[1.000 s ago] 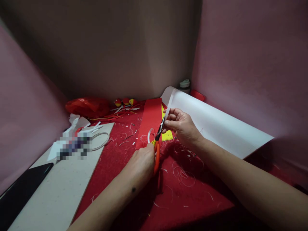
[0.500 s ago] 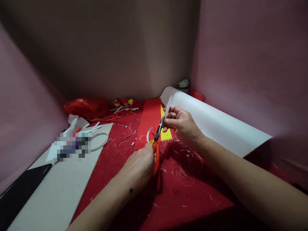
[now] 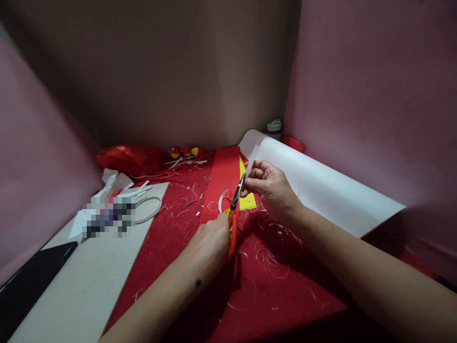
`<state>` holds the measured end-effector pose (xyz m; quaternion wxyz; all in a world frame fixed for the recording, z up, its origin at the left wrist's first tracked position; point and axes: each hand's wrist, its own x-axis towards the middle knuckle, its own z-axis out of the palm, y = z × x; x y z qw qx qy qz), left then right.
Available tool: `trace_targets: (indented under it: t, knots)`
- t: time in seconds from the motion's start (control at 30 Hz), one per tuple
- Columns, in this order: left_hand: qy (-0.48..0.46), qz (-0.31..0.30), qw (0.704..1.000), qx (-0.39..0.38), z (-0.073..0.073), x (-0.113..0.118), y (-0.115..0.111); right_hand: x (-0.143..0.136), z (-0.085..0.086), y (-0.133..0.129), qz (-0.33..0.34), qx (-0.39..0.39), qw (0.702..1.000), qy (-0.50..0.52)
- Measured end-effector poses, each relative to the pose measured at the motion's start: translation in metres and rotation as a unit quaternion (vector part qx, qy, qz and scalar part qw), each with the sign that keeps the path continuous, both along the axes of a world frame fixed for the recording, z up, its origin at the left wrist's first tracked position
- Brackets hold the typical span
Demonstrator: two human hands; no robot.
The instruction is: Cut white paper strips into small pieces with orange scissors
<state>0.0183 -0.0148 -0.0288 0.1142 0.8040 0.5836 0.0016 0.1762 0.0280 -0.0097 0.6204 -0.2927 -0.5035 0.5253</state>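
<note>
My left hand [image 3: 211, 238] is wrapped round the orange handles of a pair of scissors [image 3: 233, 205]. Their dark blades point up and away, against the edge of a large translucent white plastic sheet [image 3: 321, 178]. Between thumb and fingers, my right hand [image 3: 271, 186] pinches that edge close beside the blade tips. A narrow strip [image 3: 223, 200] curls away left of the blades. Beneath the scissors lie a red corrugated sheet [image 3: 224, 166], cut into fine strips at its near end, and a yellow corrugated sheet [image 3: 249, 202].
Thin offcuts [image 3: 271, 259] litter the red cloth [image 3: 200, 305]. Left stands a pale board [image 3: 82, 286] with a black flat object [image 3: 39, 276] and a wire ring [image 3: 148, 209]. Behind are a red plastic bag [image 3: 130, 158], red-and-yellow balls [image 3: 186, 151] and a lidded bottle [image 3: 274, 127].
The whole view has shifted very slightly. Both hands keep their grips, and the scissors stay at the sheet's edge with almost the same pose.
</note>
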Motion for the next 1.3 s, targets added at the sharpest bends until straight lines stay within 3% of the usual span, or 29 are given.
trace_targets:
  t: [0.27,0.4,0.6,0.77,0.97,1.3]
  knots:
    - [-0.105,0.016,0.993,-0.051,-0.008,-0.005,0.001,-0.003,-0.003,-0.001,0.016,0.001,1.0,0.0]
    - [-0.057,0.031,0.997,-0.05,0.0,0.002,0.001,-0.003,-0.005,-0.002,0.008,0.002,1.0,0.001]
    - [-0.012,-0.005,0.999,-0.031,0.006,0.007,0.002,0.0,-0.001,0.0,0.009,-0.004,1.0,-0.002]
    - [-0.026,0.006,0.999,-0.039,0.003,0.003,-0.001,0.003,0.003,0.003,-0.02,-0.005,1.0,0.02]
    - [-0.051,-0.005,0.999,-0.017,-0.007,-0.007,-0.001,0.001,0.004,0.002,-0.017,-0.011,1.0,0.009]
    - [-0.079,-0.005,0.996,-0.036,-0.01,-0.004,0.005,0.001,0.003,0.001,-0.022,-0.02,1.0,-0.007]
